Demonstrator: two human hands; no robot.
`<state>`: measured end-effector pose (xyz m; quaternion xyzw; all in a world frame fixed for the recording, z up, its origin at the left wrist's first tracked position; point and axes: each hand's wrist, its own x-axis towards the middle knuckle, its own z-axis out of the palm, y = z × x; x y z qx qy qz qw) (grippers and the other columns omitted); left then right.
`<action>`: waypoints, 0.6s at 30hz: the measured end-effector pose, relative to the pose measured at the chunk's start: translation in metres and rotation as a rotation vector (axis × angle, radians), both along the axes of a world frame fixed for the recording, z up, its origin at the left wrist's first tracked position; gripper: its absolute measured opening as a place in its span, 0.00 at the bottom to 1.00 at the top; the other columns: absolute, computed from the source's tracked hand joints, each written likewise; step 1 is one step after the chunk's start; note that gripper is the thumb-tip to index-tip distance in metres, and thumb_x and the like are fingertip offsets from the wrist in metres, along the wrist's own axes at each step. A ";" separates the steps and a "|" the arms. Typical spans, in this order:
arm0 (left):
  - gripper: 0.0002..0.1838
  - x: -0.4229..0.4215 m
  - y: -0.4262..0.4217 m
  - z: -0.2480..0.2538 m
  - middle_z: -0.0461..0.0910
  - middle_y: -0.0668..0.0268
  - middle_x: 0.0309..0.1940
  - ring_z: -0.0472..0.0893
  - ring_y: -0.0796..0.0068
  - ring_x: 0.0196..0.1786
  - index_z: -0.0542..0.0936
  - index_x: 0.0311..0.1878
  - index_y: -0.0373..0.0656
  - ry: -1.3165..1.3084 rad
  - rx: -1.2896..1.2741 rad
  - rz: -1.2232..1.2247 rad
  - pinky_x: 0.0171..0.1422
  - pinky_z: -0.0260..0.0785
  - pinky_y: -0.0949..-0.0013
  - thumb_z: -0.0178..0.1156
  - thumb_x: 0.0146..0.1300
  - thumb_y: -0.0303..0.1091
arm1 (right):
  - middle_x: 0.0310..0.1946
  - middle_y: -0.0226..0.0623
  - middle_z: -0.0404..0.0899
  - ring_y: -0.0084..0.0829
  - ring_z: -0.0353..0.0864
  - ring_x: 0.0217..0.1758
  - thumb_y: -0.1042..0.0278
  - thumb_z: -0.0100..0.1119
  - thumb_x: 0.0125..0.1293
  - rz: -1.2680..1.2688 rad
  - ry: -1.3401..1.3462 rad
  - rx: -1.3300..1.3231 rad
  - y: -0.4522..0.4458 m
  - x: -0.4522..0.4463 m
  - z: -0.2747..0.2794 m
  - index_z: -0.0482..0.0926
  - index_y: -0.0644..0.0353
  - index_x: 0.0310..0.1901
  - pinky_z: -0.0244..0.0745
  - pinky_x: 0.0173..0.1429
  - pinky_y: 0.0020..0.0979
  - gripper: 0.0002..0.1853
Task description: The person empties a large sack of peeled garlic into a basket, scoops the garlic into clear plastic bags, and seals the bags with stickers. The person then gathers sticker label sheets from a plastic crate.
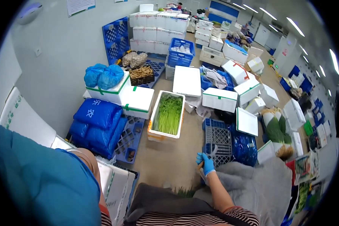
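My right hand [206, 165], in a blue glove, is closed around a brown handle. A curved pale piece, perhaps a blade, shows just above the fingers, in front of a dark slatted crate [217, 138]. Ahead of the hand and to its left, an open white foam box [151, 132] on the floor holds long green leafy stalks [168, 116]. My left hand is not in view. Teal fabric [45, 177] and some bare skin fill the lower left. More green stalks [184, 193] show near the grey cloth at the bottom.
Blue bags [98, 113] lie on a blue pallet [131, 141] at left. White foam boxes [219, 98] stand at right, near a shiny blue bag [245, 147]. A blue crate [180, 52] and stacked white boxes [145, 33] are farther back.
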<state>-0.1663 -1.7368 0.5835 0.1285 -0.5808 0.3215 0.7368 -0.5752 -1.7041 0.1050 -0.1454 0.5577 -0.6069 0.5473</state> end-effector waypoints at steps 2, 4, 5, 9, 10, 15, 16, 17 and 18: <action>0.16 -0.007 -0.024 0.003 0.79 0.60 0.48 0.77 0.72 0.39 0.78 0.52 0.37 0.041 -0.015 0.020 0.44 0.69 0.70 0.55 0.64 0.34 | 0.34 0.36 0.81 0.30 0.79 0.31 0.62 0.56 0.67 0.074 0.028 -0.043 -0.054 -0.004 0.011 0.80 0.64 0.49 0.78 0.38 0.32 0.16; 0.16 -0.013 -0.047 -0.001 0.79 0.60 0.48 0.77 0.73 0.39 0.78 0.52 0.37 0.075 0.000 0.029 0.43 0.69 0.71 0.54 0.64 0.34 | 0.34 0.36 0.82 0.31 0.80 0.32 0.62 0.54 0.68 0.138 0.059 -0.096 -0.091 0.012 0.037 0.80 0.65 0.48 0.79 0.42 0.33 0.16; 0.16 -0.011 -0.062 0.001 0.79 0.60 0.48 0.76 0.74 0.39 0.78 0.52 0.37 0.098 0.001 0.028 0.43 0.69 0.71 0.54 0.65 0.35 | 0.34 0.37 0.82 0.31 0.80 0.33 0.62 0.53 0.69 0.155 0.051 -0.063 -0.103 0.025 0.046 0.80 0.66 0.48 0.78 0.41 0.32 0.16; 0.17 0.000 -0.109 -0.007 0.79 0.62 0.47 0.76 0.77 0.38 0.78 0.53 0.37 0.206 -0.031 0.031 0.42 0.69 0.72 0.53 0.66 0.35 | 0.36 0.37 0.81 0.30 0.79 0.35 0.60 0.52 0.70 0.180 -0.047 -0.091 -0.157 0.060 0.040 0.79 0.66 0.50 0.76 0.41 0.30 0.17; 0.17 0.010 -0.121 -0.008 0.79 0.62 0.47 0.75 0.77 0.37 0.78 0.53 0.37 0.246 -0.031 0.034 0.42 0.69 0.73 0.52 0.66 0.35 | 0.38 0.38 0.81 0.32 0.79 0.36 0.60 0.52 0.70 0.213 -0.114 -0.091 -0.163 0.061 0.033 0.78 0.65 0.51 0.76 0.42 0.32 0.18; 0.17 0.060 -0.178 -0.020 0.79 0.64 0.47 0.75 0.81 0.36 0.77 0.54 0.37 0.597 0.148 0.024 0.41 0.68 0.74 0.51 0.68 0.36 | 0.40 0.41 0.79 0.36 0.76 0.35 0.57 0.50 0.70 0.272 -0.322 0.057 -0.183 0.058 -0.003 0.75 0.65 0.55 0.75 0.45 0.38 0.20; 0.17 0.067 -0.189 -0.030 0.79 0.64 0.47 0.74 0.81 0.36 0.77 0.55 0.37 0.694 0.257 0.006 0.40 0.68 0.75 0.51 0.68 0.36 | 0.39 0.42 0.79 0.37 0.75 0.34 0.57 0.50 0.70 0.244 -0.261 0.169 -0.186 0.061 0.004 0.75 0.65 0.54 0.75 0.44 0.38 0.20; 0.17 0.075 -0.201 -0.047 0.79 0.64 0.47 0.74 0.82 0.36 0.77 0.55 0.37 0.781 0.378 -0.008 0.40 0.68 0.75 0.50 0.69 0.36 | 0.38 0.44 0.78 0.37 0.74 0.33 0.56 0.51 0.70 0.270 -0.237 0.213 -0.190 0.059 0.002 0.75 0.65 0.53 0.75 0.42 0.38 0.20; 0.17 0.082 -0.213 -0.069 0.79 0.64 0.47 0.74 0.83 0.35 0.77 0.55 0.37 0.813 0.553 -0.023 0.40 0.68 0.75 0.50 0.69 0.36 | 0.37 0.42 0.78 0.36 0.73 0.33 0.57 0.51 0.70 0.315 -0.211 0.273 -0.198 0.055 -0.007 0.76 0.64 0.52 0.75 0.40 0.38 0.19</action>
